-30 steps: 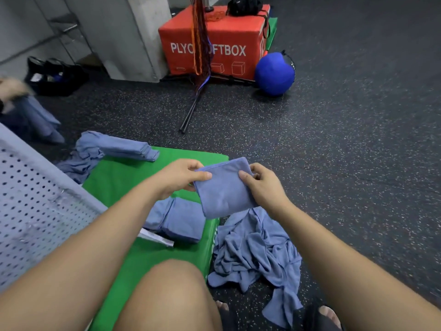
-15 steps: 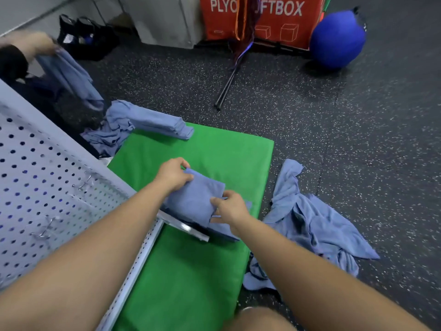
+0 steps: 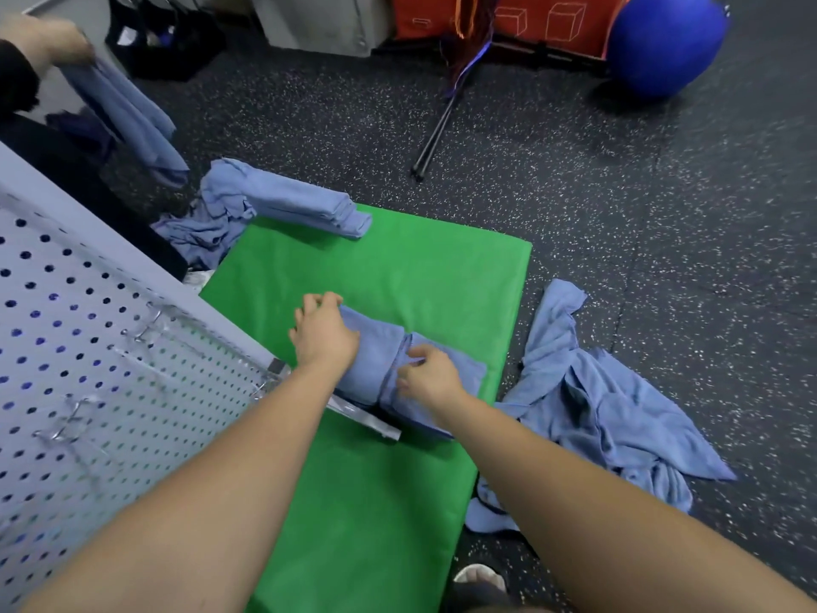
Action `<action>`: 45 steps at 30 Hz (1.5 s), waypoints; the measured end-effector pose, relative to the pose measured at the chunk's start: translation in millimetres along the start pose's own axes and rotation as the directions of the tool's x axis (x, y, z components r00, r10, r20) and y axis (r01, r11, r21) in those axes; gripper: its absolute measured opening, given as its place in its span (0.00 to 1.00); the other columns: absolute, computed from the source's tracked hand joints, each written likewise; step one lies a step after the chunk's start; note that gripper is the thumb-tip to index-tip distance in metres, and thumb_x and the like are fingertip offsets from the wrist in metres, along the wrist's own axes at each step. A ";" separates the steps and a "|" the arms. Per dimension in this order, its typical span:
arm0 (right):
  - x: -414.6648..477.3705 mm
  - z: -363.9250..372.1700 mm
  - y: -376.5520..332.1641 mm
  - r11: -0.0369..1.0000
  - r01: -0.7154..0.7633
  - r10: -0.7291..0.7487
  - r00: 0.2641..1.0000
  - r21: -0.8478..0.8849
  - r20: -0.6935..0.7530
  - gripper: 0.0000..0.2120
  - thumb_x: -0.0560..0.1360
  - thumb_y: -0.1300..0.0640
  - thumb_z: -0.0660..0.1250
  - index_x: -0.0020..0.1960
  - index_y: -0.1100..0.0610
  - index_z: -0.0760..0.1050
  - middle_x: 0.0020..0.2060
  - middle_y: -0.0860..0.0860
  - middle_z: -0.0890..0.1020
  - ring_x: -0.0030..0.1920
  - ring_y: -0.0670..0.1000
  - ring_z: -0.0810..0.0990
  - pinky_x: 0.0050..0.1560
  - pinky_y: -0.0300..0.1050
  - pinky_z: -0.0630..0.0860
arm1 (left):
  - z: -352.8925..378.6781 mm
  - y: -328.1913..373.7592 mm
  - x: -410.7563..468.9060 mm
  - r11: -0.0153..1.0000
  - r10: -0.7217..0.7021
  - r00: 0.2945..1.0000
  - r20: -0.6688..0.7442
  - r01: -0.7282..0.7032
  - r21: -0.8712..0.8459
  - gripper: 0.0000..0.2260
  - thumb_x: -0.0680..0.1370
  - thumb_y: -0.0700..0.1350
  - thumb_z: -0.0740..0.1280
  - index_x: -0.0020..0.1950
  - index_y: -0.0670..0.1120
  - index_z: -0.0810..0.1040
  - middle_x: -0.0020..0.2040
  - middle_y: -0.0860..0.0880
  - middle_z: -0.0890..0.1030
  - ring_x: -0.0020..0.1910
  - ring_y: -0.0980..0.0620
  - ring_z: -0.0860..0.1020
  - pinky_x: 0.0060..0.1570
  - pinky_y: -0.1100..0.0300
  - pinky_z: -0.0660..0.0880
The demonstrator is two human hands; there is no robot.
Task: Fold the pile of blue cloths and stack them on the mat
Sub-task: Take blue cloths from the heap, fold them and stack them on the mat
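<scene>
Folded cloth [image 3: 376, 351] lies atop the stack [image 3: 468, 373] on the green mat [image 3: 398, 267], as it did half a second ago; a second ago it was held in the air; left hand [image 3: 325, 336] curls its fingers over the cloth's far corner; right hand [image 3: 431, 378] pinches its near edge; unfolded pile [image 3: 610, 413] lies on the floor [image 3: 574, 214] beside the mat's right edge; another folded bundle [image 3: 300, 203] rests at the mat's far corner.

floor [image 3: 663, 223]: black, white-speckled | blue ball [image 3: 663, 42]: far right, just beside orange box [image 3: 530, 19] | black tripod legs [image 3: 435, 134]: slanting down before the box | perforated white panel [image 3: 88, 347]: left, metal hooks [image 3: 66, 424] on it | black shoes [image 3: 163, 37]: far left, near grey pillar [image 3: 322, 19]
</scene>
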State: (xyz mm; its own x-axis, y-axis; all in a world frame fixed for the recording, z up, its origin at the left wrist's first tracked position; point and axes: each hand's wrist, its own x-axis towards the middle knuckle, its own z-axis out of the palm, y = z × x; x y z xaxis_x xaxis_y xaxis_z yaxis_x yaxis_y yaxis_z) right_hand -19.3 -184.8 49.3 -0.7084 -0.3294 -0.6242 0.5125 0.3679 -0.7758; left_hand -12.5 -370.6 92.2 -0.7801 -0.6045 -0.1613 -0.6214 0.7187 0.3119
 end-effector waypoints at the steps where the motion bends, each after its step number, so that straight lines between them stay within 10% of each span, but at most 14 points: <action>1: -7.5 -6.8 -1.6 1.000 0.013 -0.013 1.000 0.029 -0.014 0.15 0.75 0.59 0.69 0.60 0.49 0.73 0.47 0.57 0.84 0.47 0.59 0.86 0.52 0.53 0.85 | 1.7 4.0 -5.2 0.999 0.031 0.999 -0.031 -0.031 0.017 0.22 0.75 0.42 0.75 0.68 0.50 0.77 0.69 0.45 0.72 0.69 0.39 0.72 0.66 0.43 0.70; 12: -41.8 -138.4 95.2 0.981 0.017 -0.070 0.959 -0.194 -0.273 0.07 0.73 0.52 0.64 0.47 0.44 0.79 0.46 0.45 0.88 0.49 0.52 0.87 0.54 0.59 0.84 | 90.9 109.4 -91.8 0.895 0.438 0.885 0.157 -0.413 -0.170 0.10 0.77 0.41 0.70 0.58 0.48 0.83 0.55 0.49 0.86 0.56 0.44 0.82 0.58 0.50 0.78; 29: -77.2 -228.3 268.3 0.929 -0.292 0.157 0.867 -0.227 -0.474 0.08 0.75 0.60 0.70 0.54 0.58 0.80 0.48 0.55 0.85 0.53 0.59 0.83 0.45 0.47 0.71 | 277.0 128.9 -184.0 0.755 0.506 0.608 0.612 -0.655 0.026 0.22 0.76 0.50 0.75 0.69 0.54 0.77 0.65 0.49 0.77 0.65 0.43 0.78 0.57 0.48 0.78; 34: -93.5 -229.7 301.9 0.856 -0.406 0.206 0.836 -0.320 -0.508 0.27 0.72 0.51 0.78 0.66 0.56 0.71 0.61 0.57 0.75 0.61 0.62 0.78 0.58 0.54 0.76 | 292.3 116.4 -185.2 0.689 0.507 0.618 0.601 -0.710 0.148 0.08 0.81 0.46 0.70 0.60 0.50 0.81 0.62 0.46 0.78 0.64 0.42 0.77 0.57 0.49 0.74; 45: -95.9 -214.3 224.9 0.886 -0.189 -0.013 0.902 -0.423 -0.431 0.32 0.70 0.50 0.72 0.73 0.50 0.71 0.67 0.52 0.76 0.68 0.57 0.74 0.69 0.59 0.71 | 219.6 159.7 -155.0 0.840 0.542 0.692 0.478 -0.459 -0.288 0.04 0.79 0.44 0.71 0.48 0.52 0.78 0.44 0.54 0.82 0.44 0.48 0.79 0.47 0.53 0.75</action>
State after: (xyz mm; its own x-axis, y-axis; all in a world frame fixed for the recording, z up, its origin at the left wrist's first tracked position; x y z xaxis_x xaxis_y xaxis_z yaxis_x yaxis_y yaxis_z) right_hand 59.9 115.9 -45.6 -0.8550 0.0723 -0.5135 0.3828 0.7560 -0.5309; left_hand -6.8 -86.7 -38.6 -0.9109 0.1352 -0.3898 -0.1431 0.7826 0.6059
